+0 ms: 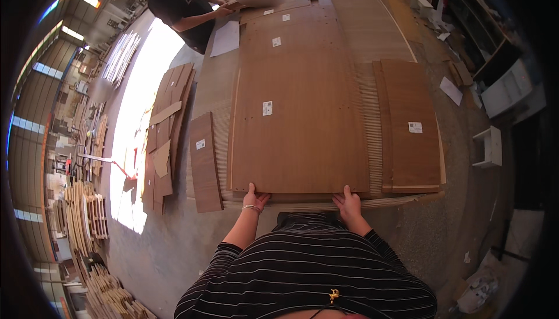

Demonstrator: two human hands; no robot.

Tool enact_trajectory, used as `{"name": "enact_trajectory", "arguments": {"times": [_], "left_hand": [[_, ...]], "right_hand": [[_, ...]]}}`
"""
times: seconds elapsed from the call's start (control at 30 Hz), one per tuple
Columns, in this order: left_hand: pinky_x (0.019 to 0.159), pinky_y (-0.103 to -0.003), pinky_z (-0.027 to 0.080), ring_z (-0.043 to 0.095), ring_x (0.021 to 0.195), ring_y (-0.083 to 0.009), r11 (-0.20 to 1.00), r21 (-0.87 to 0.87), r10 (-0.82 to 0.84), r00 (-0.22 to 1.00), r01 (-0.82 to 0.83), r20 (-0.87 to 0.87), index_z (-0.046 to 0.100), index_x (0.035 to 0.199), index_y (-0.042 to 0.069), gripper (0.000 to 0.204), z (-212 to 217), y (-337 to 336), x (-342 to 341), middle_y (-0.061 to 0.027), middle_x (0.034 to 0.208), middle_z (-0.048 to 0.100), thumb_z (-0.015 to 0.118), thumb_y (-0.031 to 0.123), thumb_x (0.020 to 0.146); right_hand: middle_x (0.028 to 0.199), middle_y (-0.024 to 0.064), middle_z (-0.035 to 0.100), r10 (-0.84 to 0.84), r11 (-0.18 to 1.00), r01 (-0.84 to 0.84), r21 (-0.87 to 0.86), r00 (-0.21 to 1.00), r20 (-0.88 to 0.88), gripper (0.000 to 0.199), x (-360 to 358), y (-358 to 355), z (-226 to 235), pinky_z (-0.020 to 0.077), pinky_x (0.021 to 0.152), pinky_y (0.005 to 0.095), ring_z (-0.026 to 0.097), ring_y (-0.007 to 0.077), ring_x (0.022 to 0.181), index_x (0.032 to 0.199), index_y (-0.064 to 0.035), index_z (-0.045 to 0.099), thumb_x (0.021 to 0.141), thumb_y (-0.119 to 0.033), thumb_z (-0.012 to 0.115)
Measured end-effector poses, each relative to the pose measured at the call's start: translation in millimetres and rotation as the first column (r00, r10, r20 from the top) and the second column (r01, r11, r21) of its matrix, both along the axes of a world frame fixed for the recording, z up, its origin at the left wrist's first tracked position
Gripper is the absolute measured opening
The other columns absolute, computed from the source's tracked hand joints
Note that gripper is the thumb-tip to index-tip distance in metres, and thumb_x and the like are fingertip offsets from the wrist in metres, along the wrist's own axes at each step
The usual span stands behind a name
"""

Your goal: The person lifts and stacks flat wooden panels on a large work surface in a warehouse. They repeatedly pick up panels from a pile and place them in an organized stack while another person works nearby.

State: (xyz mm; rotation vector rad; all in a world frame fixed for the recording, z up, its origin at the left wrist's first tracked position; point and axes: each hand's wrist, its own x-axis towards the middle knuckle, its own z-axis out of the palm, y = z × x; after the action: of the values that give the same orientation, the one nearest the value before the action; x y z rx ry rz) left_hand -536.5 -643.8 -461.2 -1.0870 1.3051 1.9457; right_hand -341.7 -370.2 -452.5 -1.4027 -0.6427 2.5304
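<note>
Gripping the near end of the large board (300, 150), our left hand (256, 199) and right hand (349, 205) rest thumbs on top, fingers tucked against the underside; how firmly, we cannot tell. It lies along the middle of the cardboard base (369, 121), close to its near edge. We seem to be steadying or aligning it; any shift calls for both hands moving evenly.

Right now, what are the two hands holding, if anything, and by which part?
The left hand and right hand hold the large brown panel by its near edge, thumbs on top.
</note>
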Motion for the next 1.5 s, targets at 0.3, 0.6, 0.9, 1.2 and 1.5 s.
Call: {"name": "enact_trajectory", "arguments": {"times": [0.3,0.6,0.9,1.2,1.5], "left_hand": [[0.082,-0.047,0.045,0.056,0.096,-0.0329,0.961,0.200,-0.174,0.979,0.192,-0.104,0.043,0.113,0.004,0.046,-11,-13,7,-0.0179,0.103,0.056,0.054,0.038,0.084],[0.076,-0.039,0.048,0.058,0.092,-0.0289,0.946,0.237,-0.195,0.973,0.220,-0.125,0.044,0.110,0.001,0.043,-11,-10,8,-0.0146,0.103,0.057,0.055,0.033,0.084],[0.076,-0.038,0.048,0.058,0.093,-0.0266,0.925,0.276,-0.226,0.963,0.260,-0.148,0.046,0.110,0.003,0.039,-14,-17,4,-0.0143,0.102,0.058,0.054,0.031,0.084],[0.070,-0.036,0.049,0.059,0.093,-0.0274,0.918,0.285,-0.254,0.961,0.275,-0.108,0.042,0.113,0.005,0.039,-13,-18,3,-0.0146,0.103,0.057,0.051,0.032,0.086],[0.083,-0.043,0.046,0.049,0.107,-0.0338,0.877,0.379,-0.303,0.952,0.294,-0.039,0.038,0.117,0.002,0.040,-9,-25,0,-0.0221,0.117,0.047,0.047,0.027,0.088]], "right_hand": [[0.100,0.0137,0.052,-0.118,0.978,0.093,0.187,0.985,0.128,0.037,-7,-4,-14,0.0440,0.083,0.0419,0.052,0.0291,0.096,0.109,-0.0044,0.040,0.087,-0.031,0.052],[0.101,0.0113,0.053,-0.063,0.973,0.034,0.230,0.991,0.120,0.028,-3,-16,-26,0.0451,0.082,0.0393,0.053,0.0258,0.096,0.104,-0.0059,0.043,0.087,-0.026,0.052],[0.106,0.0131,0.053,0.027,0.960,-0.065,0.272,0.990,0.140,0.031,-23,-29,-19,0.0450,0.080,0.0391,0.053,0.0275,0.098,0.107,-0.0043,0.042,0.088,-0.026,0.050],[0.100,0.0161,0.057,0.323,0.940,-0.337,0.044,0.926,0.194,0.044,-25,-32,2,0.0481,0.076,0.0386,0.057,0.0280,0.091,0.109,-0.0003,0.046,0.089,-0.039,0.042],[0.116,0.0147,0.050,0.527,0.830,-0.426,0.360,0.810,-0.257,0.054,-274,6,131,0.0476,0.077,0.0425,0.055,0.0274,0.096,0.125,-0.0078,0.032,0.088,-0.046,0.039]]}}
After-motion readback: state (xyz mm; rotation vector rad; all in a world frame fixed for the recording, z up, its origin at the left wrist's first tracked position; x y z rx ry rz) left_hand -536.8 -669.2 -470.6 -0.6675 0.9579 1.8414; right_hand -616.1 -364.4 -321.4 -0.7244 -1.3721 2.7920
